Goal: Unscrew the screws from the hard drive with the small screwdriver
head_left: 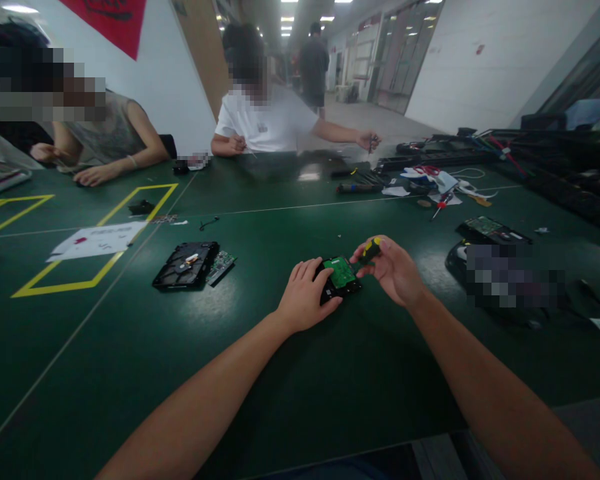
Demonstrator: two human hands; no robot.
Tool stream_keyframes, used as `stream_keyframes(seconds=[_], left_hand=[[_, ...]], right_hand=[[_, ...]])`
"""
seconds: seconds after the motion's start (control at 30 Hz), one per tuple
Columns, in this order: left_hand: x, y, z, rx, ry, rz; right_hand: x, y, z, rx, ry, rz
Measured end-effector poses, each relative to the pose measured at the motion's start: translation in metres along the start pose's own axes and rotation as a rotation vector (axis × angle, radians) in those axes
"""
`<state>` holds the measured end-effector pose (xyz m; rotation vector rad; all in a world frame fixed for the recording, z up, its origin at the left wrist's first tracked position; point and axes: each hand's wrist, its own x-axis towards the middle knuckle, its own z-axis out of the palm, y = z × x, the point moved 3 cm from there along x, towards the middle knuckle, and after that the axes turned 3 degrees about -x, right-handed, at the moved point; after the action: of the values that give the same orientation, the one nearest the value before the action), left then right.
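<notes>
A hard drive (342, 275) with a green circuit board facing up lies on the table in front of me. My left hand (309, 295) grips it from the left, thumb along its near edge and fingers reaching over its far side. A screwdriver (371, 249) with a yellow and black handle is pinched in the fingers of my right hand (393, 270), at the drive's right end. The screwdriver's tip is too small to make out. To the left lies a black drive casing (186, 265), with a loose circuit board (221, 268) against its right side.
A white paper sheet (99, 241) lies over yellow tape on the green table (220, 400). At right are another drive (495, 230), a partly blurred dark object (510, 277) and a red screwdriver (441, 205). Two people sit across the table; cables and tools lie at back right.
</notes>
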<state>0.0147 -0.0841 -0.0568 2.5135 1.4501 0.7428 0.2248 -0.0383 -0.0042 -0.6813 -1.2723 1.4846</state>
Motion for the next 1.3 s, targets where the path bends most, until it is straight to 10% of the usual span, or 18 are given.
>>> stream_keyframes(seconds=[1.3], left_hand=[[0.0005,0.0003,-0.0001,0.004,-0.003,-0.005]], right_hand=[[0.0005,0.0072,0.0033,0.016,0.032,0.000]])
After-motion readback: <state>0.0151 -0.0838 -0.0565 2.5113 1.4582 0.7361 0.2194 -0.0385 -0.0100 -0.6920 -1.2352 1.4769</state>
